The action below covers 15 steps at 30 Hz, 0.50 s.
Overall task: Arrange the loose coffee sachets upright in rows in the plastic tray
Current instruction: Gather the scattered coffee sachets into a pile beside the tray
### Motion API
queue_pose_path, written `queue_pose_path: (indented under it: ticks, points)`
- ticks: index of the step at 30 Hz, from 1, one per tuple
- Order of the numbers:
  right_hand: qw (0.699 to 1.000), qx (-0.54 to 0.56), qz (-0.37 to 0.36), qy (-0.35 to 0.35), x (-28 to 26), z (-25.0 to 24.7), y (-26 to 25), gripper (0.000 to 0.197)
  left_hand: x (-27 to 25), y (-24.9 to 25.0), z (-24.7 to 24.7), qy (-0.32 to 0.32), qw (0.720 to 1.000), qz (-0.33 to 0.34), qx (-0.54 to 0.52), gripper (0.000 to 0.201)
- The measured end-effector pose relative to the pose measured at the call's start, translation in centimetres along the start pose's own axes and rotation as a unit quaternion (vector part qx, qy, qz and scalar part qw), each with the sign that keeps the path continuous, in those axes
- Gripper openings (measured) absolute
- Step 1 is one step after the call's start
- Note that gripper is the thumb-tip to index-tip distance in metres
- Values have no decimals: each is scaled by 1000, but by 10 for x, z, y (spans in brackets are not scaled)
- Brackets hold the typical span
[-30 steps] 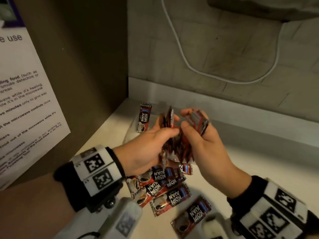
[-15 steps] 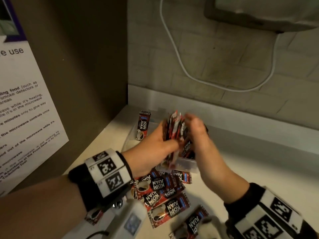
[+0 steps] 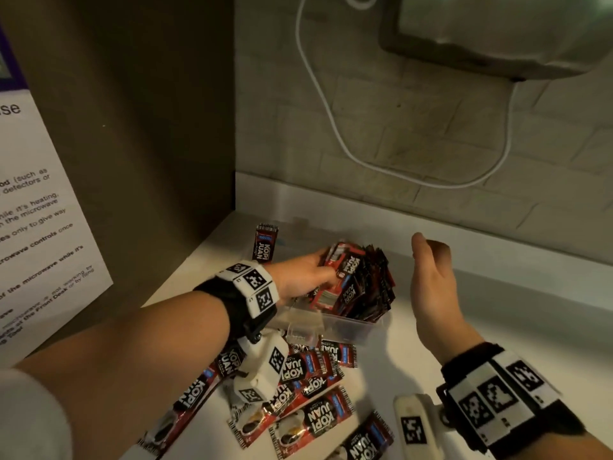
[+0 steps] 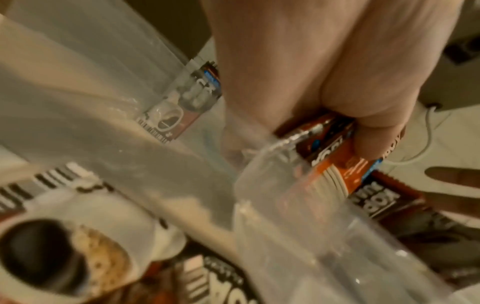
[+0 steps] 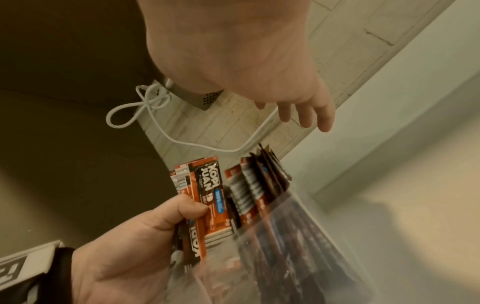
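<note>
Our left hand (image 3: 303,275) gripped a bundle of sachets (image 3: 345,277), thumb curled across the front packet and fingers behind, holding the bundle upright at the near-left end of the tray (image 3: 351,325). In the right wrist view the same left hand (image 5: 145,232) pinched the bundle (image 5: 207,197) just beside a row of sachets (image 5: 259,181) that already stood on edge inside the clear tray (image 5: 298,236). Our right hand (image 3: 431,277) hung in the air at about three o'clock from the tray, apart from it, with the fingers loosely bent and nothing in it; the right wrist view showed that right hand (image 5: 246,61) with the fingertips (image 5: 324,121) pointing down and free.

The tray sat on the pale desk (image 3: 464,327), near the corner where the brown side panel (image 3: 149,127) met the tiled wall (image 3: 414,127). One single sachet (image 3: 265,242) stood leaning at about ten o'clock from the tray. A loose heap of sachets (image 3: 308,393) lay flat on the desk at six o'clock from the tray, partly under our left forearm. A white cable (image 3: 331,104) looped down the wall at twelve o'clock, and a printed notice (image 3: 36,227) hung on the panel at nine o'clock.
</note>
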State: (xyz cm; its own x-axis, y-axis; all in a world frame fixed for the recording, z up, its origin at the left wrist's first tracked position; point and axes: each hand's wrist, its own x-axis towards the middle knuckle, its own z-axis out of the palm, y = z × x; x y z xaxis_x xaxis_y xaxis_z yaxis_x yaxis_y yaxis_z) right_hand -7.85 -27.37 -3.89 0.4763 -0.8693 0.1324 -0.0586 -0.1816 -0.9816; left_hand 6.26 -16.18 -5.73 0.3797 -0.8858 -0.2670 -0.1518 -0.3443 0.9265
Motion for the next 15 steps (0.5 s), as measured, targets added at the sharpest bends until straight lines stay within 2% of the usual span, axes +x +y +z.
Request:
queue_pose_path:
  ticks: [3,5,7,12,15]
  points:
    - [999,-4,29,-14,1,4,7,29,8,-6,3,-34,994,-30,101,51]
    - [998,1,53,-30,1,7,11,30,12,-6,2,-60,979,-57,188,68]
    - [995,22,85,-51,0,10,15,31,14,-7,1,-52,967,-72,239,86]
    - [985,56,137,-84,-4,19,21,43,22,-12,3,-28,973,-78,216,119]
    - [984,62,143,-86,-4,23,24,45,27,-17,3,6,984,-70,163,125]
